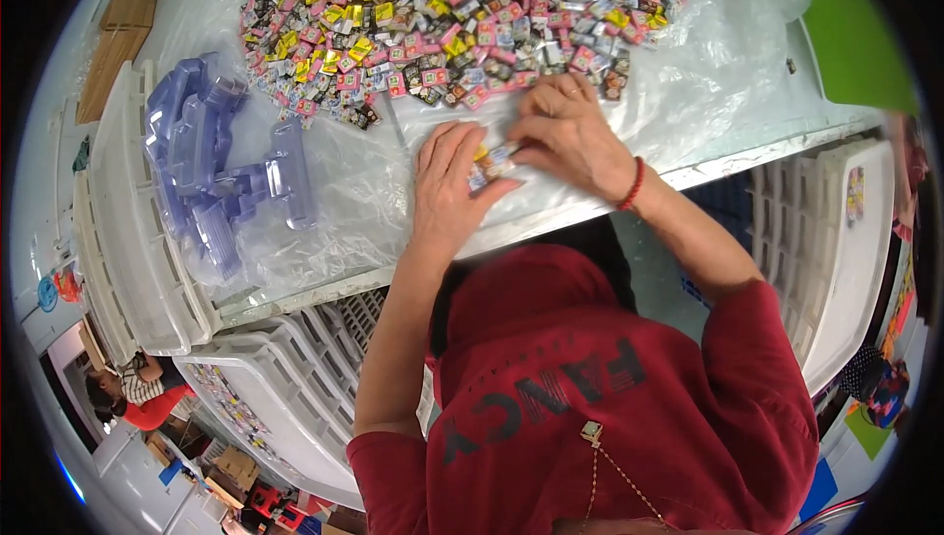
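A left hand (447, 186) curves around small wrapped packets (484, 167), its grip unclear; the right hand (572, 132), fingers bent, sits just right of them, its hold blurred. Beyond spreads a colourful heap (442, 29); clear plastic trays (195, 142) lie left.

Blocked at top centre by heaped wrapped pieces (452, 19), blocked at left by bluish trays (197, 147); passable across sheeting (728, 63), upper right!
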The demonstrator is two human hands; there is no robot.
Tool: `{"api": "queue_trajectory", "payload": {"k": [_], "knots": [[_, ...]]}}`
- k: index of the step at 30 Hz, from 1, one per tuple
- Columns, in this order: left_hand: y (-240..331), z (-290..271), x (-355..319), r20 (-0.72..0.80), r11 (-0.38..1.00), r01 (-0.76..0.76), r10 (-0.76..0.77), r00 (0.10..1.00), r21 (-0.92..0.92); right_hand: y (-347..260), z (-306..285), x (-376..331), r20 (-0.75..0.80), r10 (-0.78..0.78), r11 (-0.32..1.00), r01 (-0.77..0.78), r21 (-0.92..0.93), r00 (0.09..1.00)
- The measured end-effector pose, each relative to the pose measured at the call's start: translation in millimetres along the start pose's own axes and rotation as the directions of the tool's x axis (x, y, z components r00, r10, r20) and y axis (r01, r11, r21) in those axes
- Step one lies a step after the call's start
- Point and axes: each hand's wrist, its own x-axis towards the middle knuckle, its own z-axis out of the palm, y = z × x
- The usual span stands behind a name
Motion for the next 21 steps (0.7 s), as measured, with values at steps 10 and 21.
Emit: {"api": "queue_trajectory", "payload": {"k": [10,21], "knots": [[9.3,4.9,-6.6,0.058,0.969,-0.073,0.061,0.996,0.238,-5.2,3.6,-8.1,-0.052,-0.025,0.995,0.019,-0.100,0.998],[8.5,-0.5,-10.7,0.092,0.981,-0.030,0.013,0.996,0.193,16.0,-13.7,12.9,-0.183,-0.061,0.958,0.006,-0.286,0.981]]}}
